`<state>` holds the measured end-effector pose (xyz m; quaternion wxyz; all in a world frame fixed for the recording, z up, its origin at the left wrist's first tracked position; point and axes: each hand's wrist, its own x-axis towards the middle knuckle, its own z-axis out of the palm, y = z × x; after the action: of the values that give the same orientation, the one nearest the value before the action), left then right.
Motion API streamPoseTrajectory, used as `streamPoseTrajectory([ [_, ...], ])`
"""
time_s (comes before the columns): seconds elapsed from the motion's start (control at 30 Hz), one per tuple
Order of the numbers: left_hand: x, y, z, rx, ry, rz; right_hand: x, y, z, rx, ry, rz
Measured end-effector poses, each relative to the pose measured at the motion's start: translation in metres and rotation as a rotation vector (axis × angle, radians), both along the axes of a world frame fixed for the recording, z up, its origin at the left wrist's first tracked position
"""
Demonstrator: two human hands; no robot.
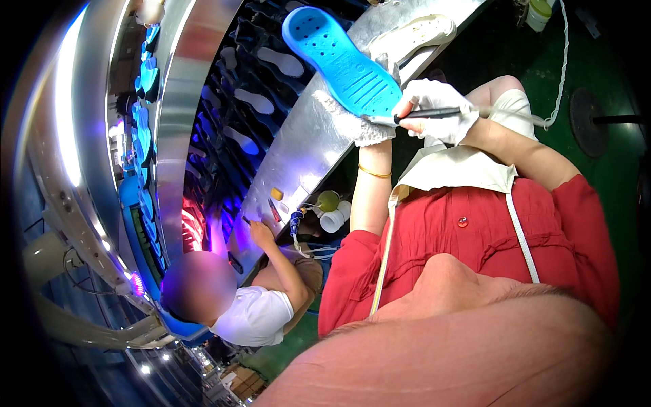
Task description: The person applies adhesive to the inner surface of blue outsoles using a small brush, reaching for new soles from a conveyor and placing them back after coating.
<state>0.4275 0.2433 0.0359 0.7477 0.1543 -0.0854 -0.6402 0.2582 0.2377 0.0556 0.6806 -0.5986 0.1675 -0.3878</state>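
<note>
The left hand [359,122], in a white glove, has its grip closed on the heel end of a blue sole [342,61], holding it up above the metal surface [305,149] with its patterned, holed face toward the camera and its toe pointing up and away. The right hand [437,112], also gloved in white, is clenched around a dark pen-like tool [420,115] whose tip touches the lower edge of the sole, just beside the left glove. A white cord [559,74] runs from the back of the tool, past the right forearm, up toward the far edge of the view. A gold bangle [374,172] sits on the left wrist.

Behind the raised sole, a white sole [413,34] lies flat on the surface. Further along the surface stand a yellow-green cup [329,200] and white cups [336,218], close together. Beside them another person in a white shirt [254,315] rests a hand [261,234] on the surface. Beyond the surface, a dark conveyor [251,102] carries rows of pale soles lit in blue and violet.
</note>
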Motion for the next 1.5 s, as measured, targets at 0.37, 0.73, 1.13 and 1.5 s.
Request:
streamPoseTrajectory([
  [0.37, 0.024, 0.002, -0.005, 0.005, -0.277, 0.035, 0.002, -0.019, -0.001, 0.134, 0.044, 0.090],
  [0.73, 0.021, -0.004, 0.026, 0.030, -0.204, -0.088, 0.005, -0.034, -0.001, 0.210, 0.036, 0.139],
  [1.13, 0.036, -0.013, 0.030, 0.015, -0.271, -0.088, -0.005, -0.025, 0.006, 0.242, 0.013, 0.146],
  [1.5, 0.036, -0.023, 0.050, 0.182, -0.402, -0.304, 0.015, -0.047, -0.004, -0.539, 0.055, 0.070],
])
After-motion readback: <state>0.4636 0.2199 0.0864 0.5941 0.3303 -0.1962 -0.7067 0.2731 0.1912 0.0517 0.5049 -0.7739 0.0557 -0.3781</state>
